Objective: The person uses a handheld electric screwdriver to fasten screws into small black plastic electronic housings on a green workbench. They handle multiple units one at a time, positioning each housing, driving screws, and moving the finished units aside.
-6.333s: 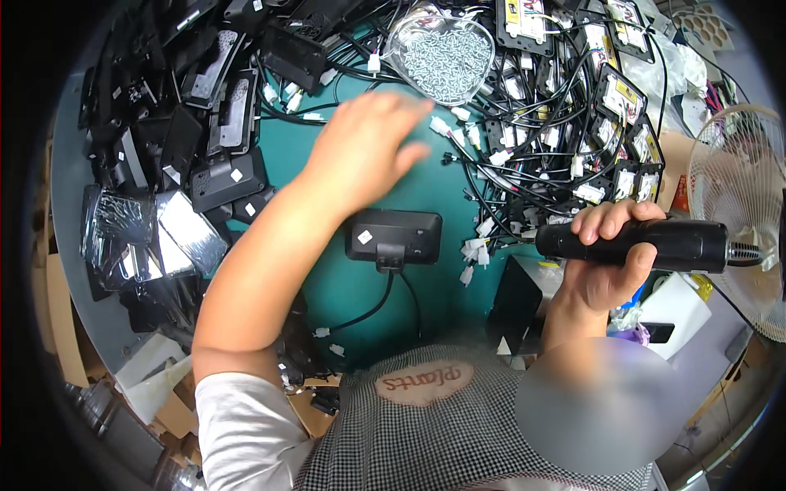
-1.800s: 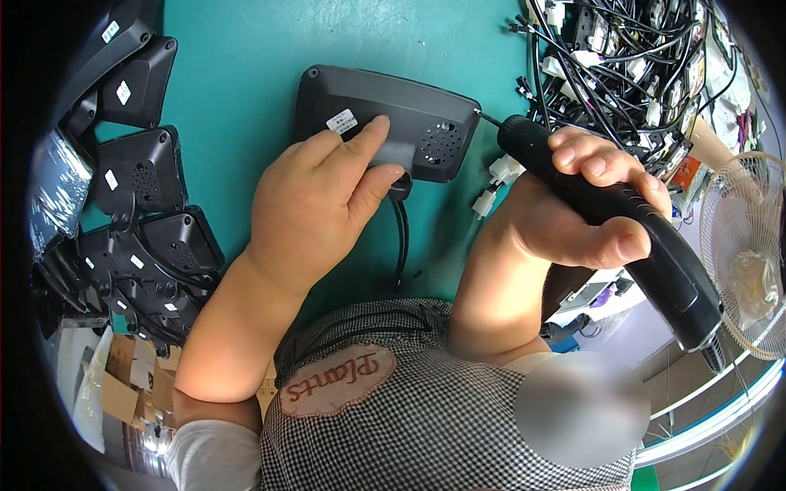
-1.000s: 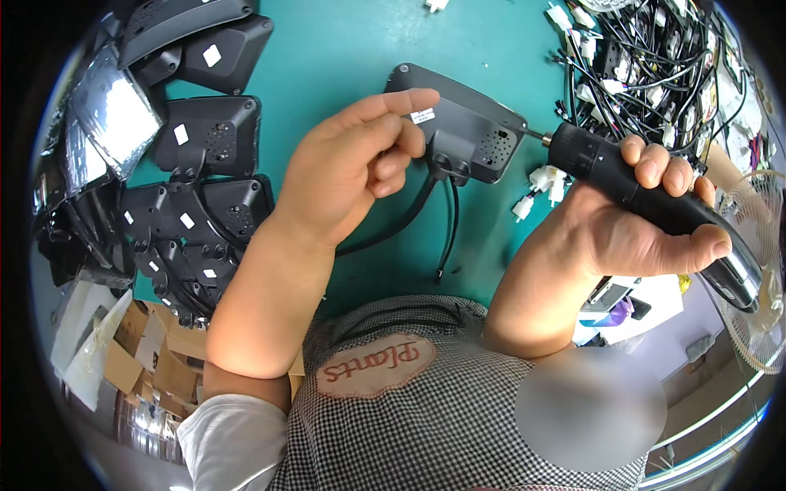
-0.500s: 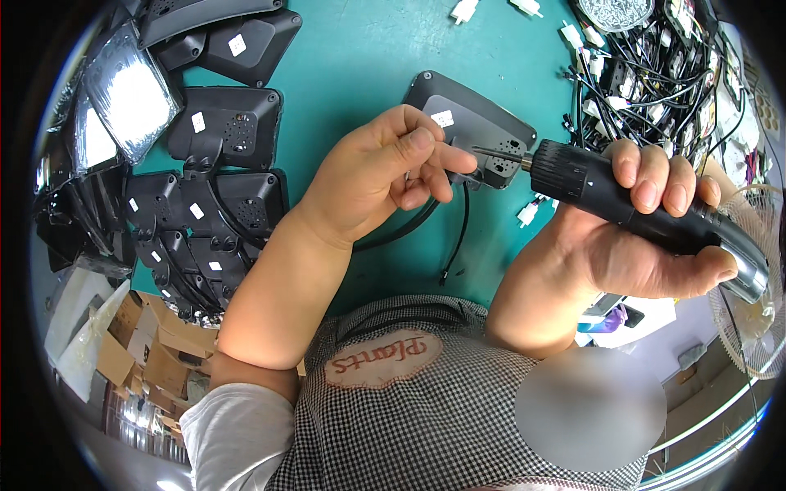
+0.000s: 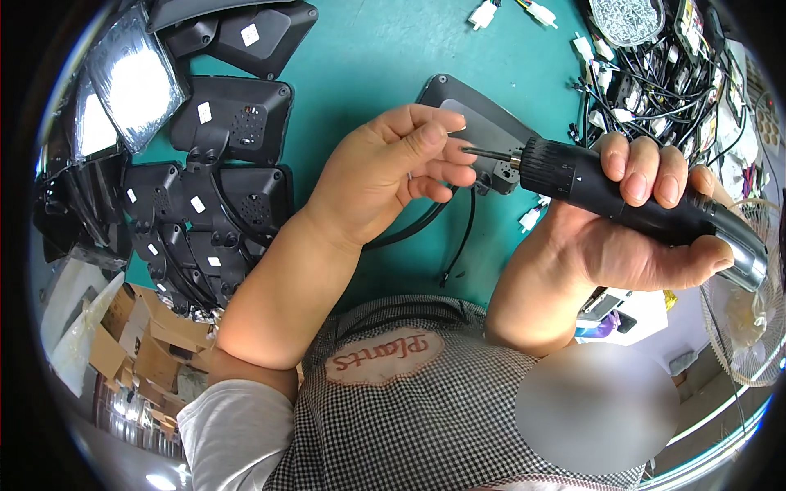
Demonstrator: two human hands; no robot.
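My right hand grips a black electric screwdriver, its thin bit pointing left. Close to the bit's tip is my left hand, thumb and index finger pinched together and the other fingers loosely curled. Whatever the pinch holds is too small to make out. Under the bit and the left fingertips lies a black plastic display housing, back side up and partly covered by the hands. A black cable runs from it toward me over the green table.
Several similar black housings with white labels stand in rows at left, beside film-wrapped panels. A tangle of black cables with white connectors lies at right, near a tray of screws. A mesh fan is at far right.
The screwdriver has shifted slightly left, bringing its bit over the left fingertips. My left fingers have moved a little, the pinch kept. The whole view has shifted slightly.
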